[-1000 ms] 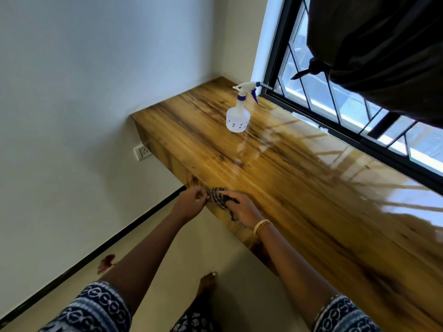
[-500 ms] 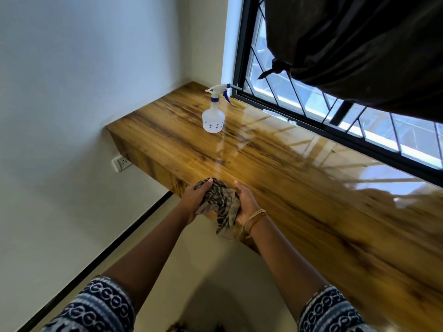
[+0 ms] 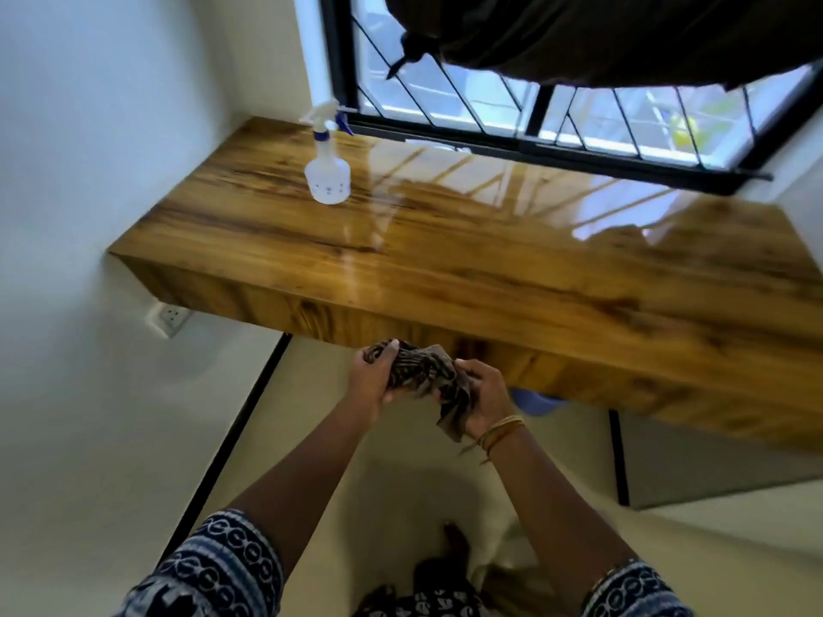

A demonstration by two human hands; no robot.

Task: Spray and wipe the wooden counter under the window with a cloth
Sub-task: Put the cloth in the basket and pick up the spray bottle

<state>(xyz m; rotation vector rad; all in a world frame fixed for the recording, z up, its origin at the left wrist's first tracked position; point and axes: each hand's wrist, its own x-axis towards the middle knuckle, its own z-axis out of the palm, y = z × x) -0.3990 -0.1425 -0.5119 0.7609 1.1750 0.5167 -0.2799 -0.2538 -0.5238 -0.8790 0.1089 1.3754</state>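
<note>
A glossy wooden counter (image 3: 490, 260) runs under the barred window (image 3: 556, 113). A white spray bottle (image 3: 327, 171) with a blue trigger stands upright on the counter's far left, near the window. Both hands hold a dark patterned cloth (image 3: 423, 376) bunched in the air just in front of the counter's front face, below its top. My left hand (image 3: 372, 378) grips the cloth's left side. My right hand (image 3: 483, 391) grips its right side, and a corner of cloth hangs down by that wrist.
White walls close in on the left and right of the counter. A wall socket (image 3: 171, 318) sits below the counter's left end. A dark curtain (image 3: 623, 33) is tied up above the window. Something blue (image 3: 534, 400) shows under the counter. Beige floor lies below.
The view has swung to face the counter square on. Both hands with the cloth have come off the counter's front edge and now hold it lower, in front of the counter's face.
</note>
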